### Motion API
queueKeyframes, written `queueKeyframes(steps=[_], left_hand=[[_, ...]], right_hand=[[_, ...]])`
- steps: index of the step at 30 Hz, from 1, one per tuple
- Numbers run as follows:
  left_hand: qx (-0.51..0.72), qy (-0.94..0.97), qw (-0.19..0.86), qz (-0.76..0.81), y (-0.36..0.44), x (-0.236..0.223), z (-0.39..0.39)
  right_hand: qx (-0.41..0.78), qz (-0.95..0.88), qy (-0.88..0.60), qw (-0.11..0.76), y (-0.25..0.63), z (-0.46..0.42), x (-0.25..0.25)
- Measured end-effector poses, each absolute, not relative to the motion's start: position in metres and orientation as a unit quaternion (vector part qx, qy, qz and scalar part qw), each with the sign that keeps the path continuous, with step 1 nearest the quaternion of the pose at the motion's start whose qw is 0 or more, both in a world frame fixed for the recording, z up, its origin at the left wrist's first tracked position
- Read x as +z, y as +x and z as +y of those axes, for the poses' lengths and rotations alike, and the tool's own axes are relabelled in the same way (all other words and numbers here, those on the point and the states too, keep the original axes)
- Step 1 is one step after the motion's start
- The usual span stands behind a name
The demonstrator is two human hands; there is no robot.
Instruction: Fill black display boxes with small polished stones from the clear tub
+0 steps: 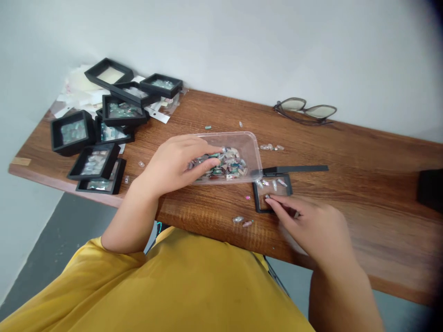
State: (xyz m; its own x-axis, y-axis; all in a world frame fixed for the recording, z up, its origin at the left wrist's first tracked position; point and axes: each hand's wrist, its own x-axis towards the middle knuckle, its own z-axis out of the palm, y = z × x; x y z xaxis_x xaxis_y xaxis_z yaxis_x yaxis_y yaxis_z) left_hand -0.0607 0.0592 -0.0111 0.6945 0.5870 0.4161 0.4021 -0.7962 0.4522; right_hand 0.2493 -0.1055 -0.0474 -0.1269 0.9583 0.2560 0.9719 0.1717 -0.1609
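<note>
My left hand reaches over the near left side of a clear plastic tub, its thumb and forefinger apart among a heap of press-on nails in green, white and brown. I cannot make out anything between those fingers. With thumb and forefinger pinched together, my right hand holds a small shiny press-on nail over a black-framed display case. That case lies open, its black lid half raised along the far side. Several glossy nails lie in a row across its clear film.
Stacked black display cases filled with nails stand at the left, by papers and plastic bags. Eyeglasses rest near the wall. Loose nails lie on the wooden table around the tub. A dark object sits far right.
</note>
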Motion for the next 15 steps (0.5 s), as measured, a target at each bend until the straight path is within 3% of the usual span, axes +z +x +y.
queueKeyframes(steps=[10, 15], left_hand=[[0.319, 0.902, 0.154, 0.247, -0.073, -0.011, 0.064], [0.273, 0.909, 0.193, 0.248, -0.073, -0.012, 0.064]], right_hand=[[0.0, -0.71, -0.672, 0.212, 0.23, -0.098, -0.048], [-0.02, -0.624, -0.715, 0.314, 0.233, -0.1, -0.057]])
